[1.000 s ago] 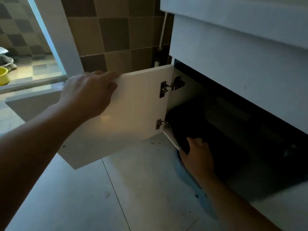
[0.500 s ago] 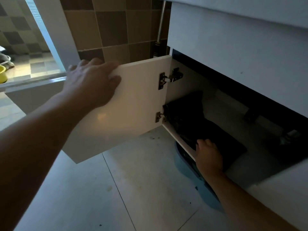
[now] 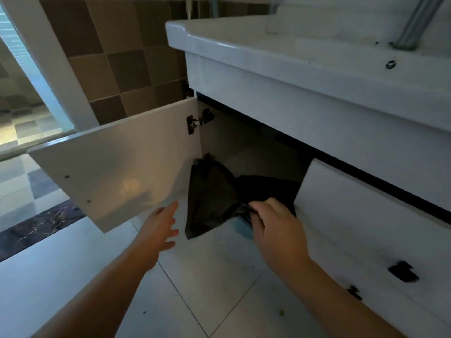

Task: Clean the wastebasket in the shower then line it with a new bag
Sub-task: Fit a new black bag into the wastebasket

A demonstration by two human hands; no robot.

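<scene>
My right hand point(image 3: 275, 225) pinches a black plastic bag point(image 3: 210, 198) and holds it at the mouth of the open vanity cabinet. The bag hangs in a loose triangle down toward the floor, and more black plastic lies on the cabinet shelf behind it. A sliver of a light blue wastebasket point(image 3: 240, 226) shows under the cabinet, mostly hidden by the bag and my right hand. My left hand point(image 3: 159, 230) is open with spread fingers, just below the lower edge of the cabinet door point(image 3: 117, 167), touching nothing.
The white door swings out to the left on a metal hinge point(image 3: 199, 120). The white basin point(image 3: 268, 45) overhangs above. A second door with black handles point(image 3: 402, 274) is on the right. White floor tiles point(image 3: 202, 289) lie below, and the glass shower partition point(image 3: 36, 76) stands at far left.
My left hand has let go of the door's top edge and dropped below it. My right hand has pulled the black bag out of the cabinet. The view has risen and shows the basin.
</scene>
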